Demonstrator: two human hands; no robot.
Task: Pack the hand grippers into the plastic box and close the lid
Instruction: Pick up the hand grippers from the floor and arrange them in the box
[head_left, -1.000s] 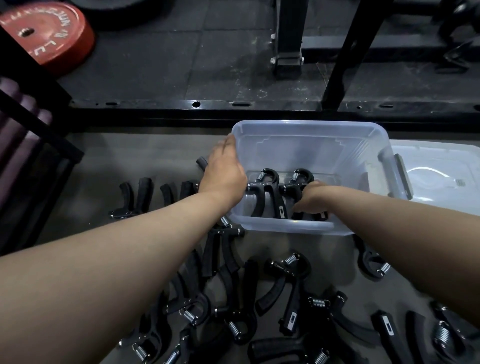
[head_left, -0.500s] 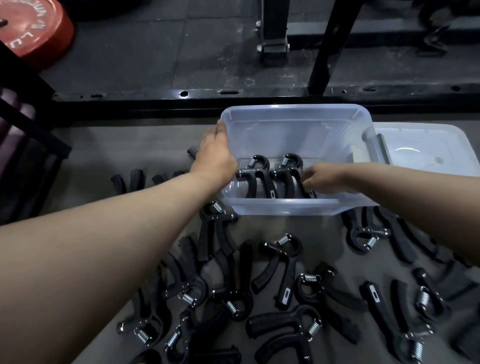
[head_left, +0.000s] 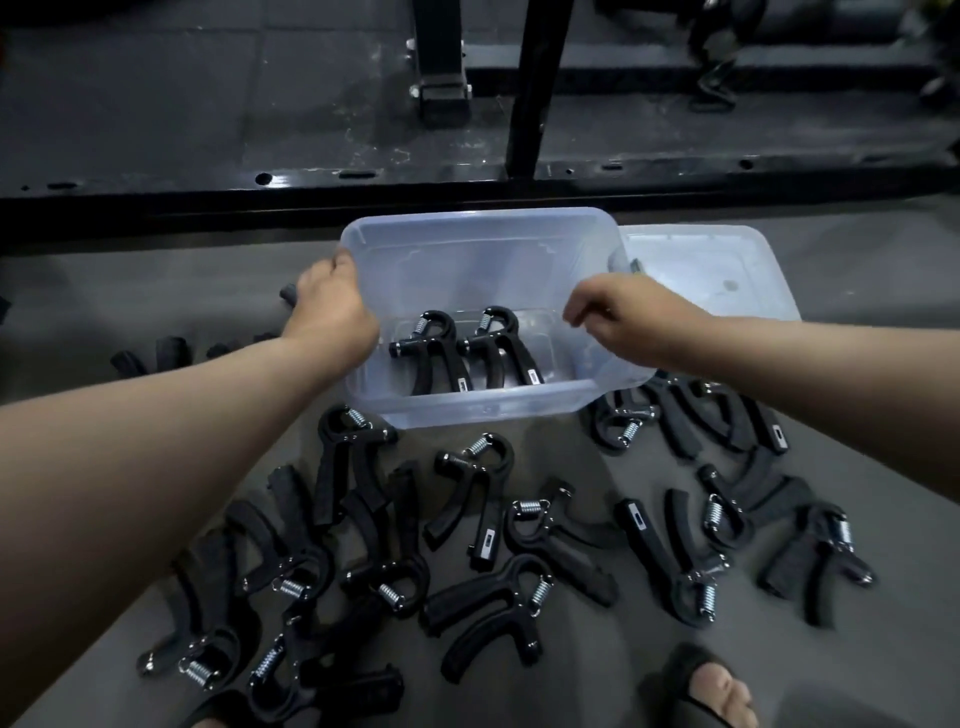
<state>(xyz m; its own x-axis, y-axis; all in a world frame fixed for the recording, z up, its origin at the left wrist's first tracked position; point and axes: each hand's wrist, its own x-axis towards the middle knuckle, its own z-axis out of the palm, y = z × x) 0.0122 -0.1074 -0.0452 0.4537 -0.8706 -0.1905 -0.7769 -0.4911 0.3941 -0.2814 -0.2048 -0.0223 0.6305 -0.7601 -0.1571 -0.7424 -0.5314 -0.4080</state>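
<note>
Left hand (head_left: 332, 306) grips box (head_left: 478, 221) at its left rim: thumb on the rim, fingers curled down the outer wall, tips hidden. Right hand (head_left: 618, 312) hangs over the right wall, fingers (head_left: 574, 316) loosely curled, pinching nothing. Two grippers (head_left: 431, 348) lie side by side in the box, between the hands. Lid (head_left: 717, 270) lies beyond the right knuckles. Loose grippers (head_left: 483, 493) lie on the floor, nearer than both hands.

1. My left hand (head_left: 332, 312) and right hand (head_left: 618, 312) are bare.
2. My left forearm (head_left: 156, 467) and right forearm (head_left: 831, 374) are bare to the frame's edge.
3. My right foot (head_left: 722, 701) wears a dark open-toed sandal (head_left: 675, 670) with one broad strap.
</note>
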